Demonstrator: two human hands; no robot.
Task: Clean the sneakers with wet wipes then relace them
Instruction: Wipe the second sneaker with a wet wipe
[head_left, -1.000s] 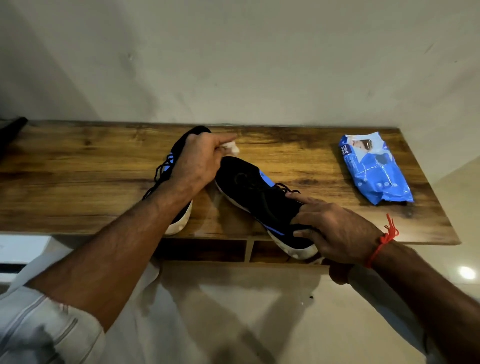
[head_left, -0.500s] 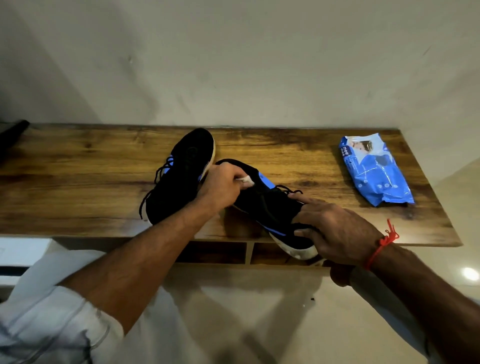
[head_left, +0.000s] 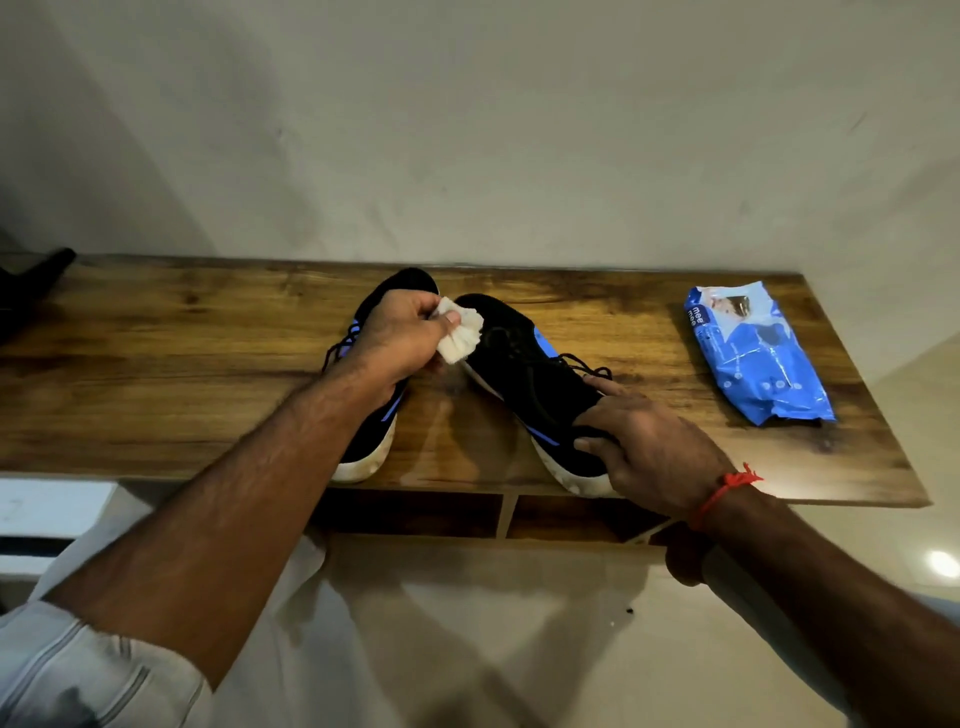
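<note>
While my right hand (head_left: 652, 457) grips the right sneaker (head_left: 530, 384) at the counter (head_left: 156, 374) edge, my left hand (head_left: 400, 338) pinches a crumpled wipe (head_left: 460, 335). Bare wood lies open leftward.

Left hand (head_left: 400, 338) and forearm cover the middle of the left sneaker (head_left: 379, 436); only toe, heel and a strip of lace show. Right hand (head_left: 649, 447) hides the heel collar of the right sneaker (head_left: 524, 374). Dark object (head_left: 31, 283) at left edge of frame is cut off; identity cannot be told. Print on the wipes pack (head_left: 753, 353), right of frame, is mostly too small to read. Both sleeves are cut by the lower edge.
</note>
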